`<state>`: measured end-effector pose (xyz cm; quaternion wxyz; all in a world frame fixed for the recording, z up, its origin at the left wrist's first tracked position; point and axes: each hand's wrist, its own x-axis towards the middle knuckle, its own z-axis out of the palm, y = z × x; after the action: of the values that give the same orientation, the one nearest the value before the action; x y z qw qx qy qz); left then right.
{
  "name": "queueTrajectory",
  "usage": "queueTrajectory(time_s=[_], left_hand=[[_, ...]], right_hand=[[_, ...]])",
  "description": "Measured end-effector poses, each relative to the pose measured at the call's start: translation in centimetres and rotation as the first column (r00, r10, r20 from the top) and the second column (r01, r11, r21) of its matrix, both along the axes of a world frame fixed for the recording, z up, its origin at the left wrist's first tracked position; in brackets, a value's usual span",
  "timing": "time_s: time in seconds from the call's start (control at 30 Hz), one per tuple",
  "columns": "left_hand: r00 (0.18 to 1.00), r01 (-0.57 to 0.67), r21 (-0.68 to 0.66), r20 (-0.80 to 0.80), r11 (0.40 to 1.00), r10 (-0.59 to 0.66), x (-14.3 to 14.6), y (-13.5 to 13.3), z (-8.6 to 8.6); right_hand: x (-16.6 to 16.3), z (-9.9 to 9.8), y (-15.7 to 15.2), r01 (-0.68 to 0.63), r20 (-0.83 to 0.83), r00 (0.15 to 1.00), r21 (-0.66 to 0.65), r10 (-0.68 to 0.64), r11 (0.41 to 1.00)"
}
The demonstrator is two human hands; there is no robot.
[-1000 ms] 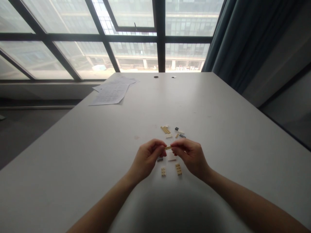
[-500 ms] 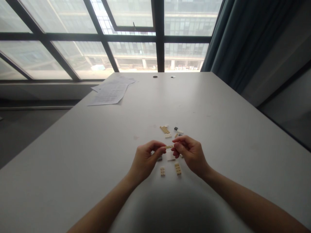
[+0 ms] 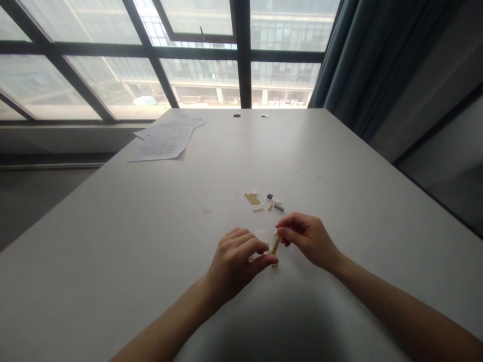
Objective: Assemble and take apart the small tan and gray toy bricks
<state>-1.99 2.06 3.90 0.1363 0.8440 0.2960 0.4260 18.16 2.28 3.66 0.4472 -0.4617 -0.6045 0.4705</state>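
Observation:
My right hand [image 3: 309,239] pinches a long tan brick strip [image 3: 275,245] by its upper end, and the strip slants down toward the white table [image 3: 151,216]. My left hand [image 3: 236,261] rests low on the table just left of it, its fingers curled over small tan pieces that they mostly hide. Its thumb tip lies close to the strip's lower end. A flat white piece [image 3: 261,235] lies between the two hands. Farther back sits a small cluster of loose bricks [image 3: 264,201], tan, white and dark grey.
Several printed sheets of paper [image 3: 166,141] lie at the table's far left corner. Two small round holes [image 3: 237,115] mark the far edge by the window. A dark curtain [image 3: 370,65] hangs at the right, beyond the table's right edge.
Both hands have come down from a shared pinch on the strip. My left hand has let go and dropped onto the pieces on the table; my right hand keeps the strip, now tilted.

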Motion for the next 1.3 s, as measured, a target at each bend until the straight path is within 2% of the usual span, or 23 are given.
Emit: queueTrajectory(time_s=[0.1,0.2,0.27,0.47,0.57,0.73,0.87,1.03,1.13,1.3], left_hand=[[1.000,0.000,0.006,-0.018,1.000,0.000,-0.2,0.1,0.1],[1.000,0.005,-0.011,-0.028,1.000,-0.005,-0.3,0.2,0.1],[0.999,0.017,-0.009,-0.037,1.000,-0.017,-0.3,0.2,0.1],[0.999,0.038,-0.003,-0.038,0.999,-0.038,-0.4,0.3,-0.1],[0.998,0.040,-0.004,-0.039,0.999,-0.040,-0.4,0.4,0.0],[0.998,0.037,-0.019,-0.041,0.999,-0.037,-0.7,0.6,0.1],[0.999,0.025,-0.021,-0.037,0.999,-0.026,-1.1,0.9,0.1],[0.999,0.016,-0.028,-0.041,0.999,-0.017,-1.2,1.0,0.0],[0.999,0.017,-0.030,-0.043,0.999,-0.019,-1.2,1.0,0.0],[0.999,0.011,-0.031,-0.047,0.999,-0.013,-1.2,0.9,-0.1]], right_hand=[[2.0,-1.1,-0.8,0.073,0.225,0.972,0.017,-0.075,0.997],[3.5,-2.5,-1.6,0.176,0.352,0.918,0.051,-0.183,0.983],[4.0,-3.1,-2.2,0.191,0.440,0.873,0.088,-0.210,0.978],[4.0,-2.8,-3.7,0.106,0.614,0.779,0.070,-0.127,0.992],[3.9,-2.6,-4.1,0.031,0.655,0.754,0.055,-0.059,0.998],[4.9,-2.4,-3.7,-0.128,0.645,0.761,0.038,0.074,0.991],[5.8,-2.3,-3.2,-0.278,0.658,0.731,0.040,0.184,0.960],[5.6,-2.1,-3.4,-0.412,0.662,0.707,0.101,0.248,0.905],[4.9,-1.8,-3.6,-0.437,0.678,0.687,0.102,0.259,0.893],[3.2,-2.0,-4.0,-0.341,0.768,0.625,0.104,0.142,0.934]])
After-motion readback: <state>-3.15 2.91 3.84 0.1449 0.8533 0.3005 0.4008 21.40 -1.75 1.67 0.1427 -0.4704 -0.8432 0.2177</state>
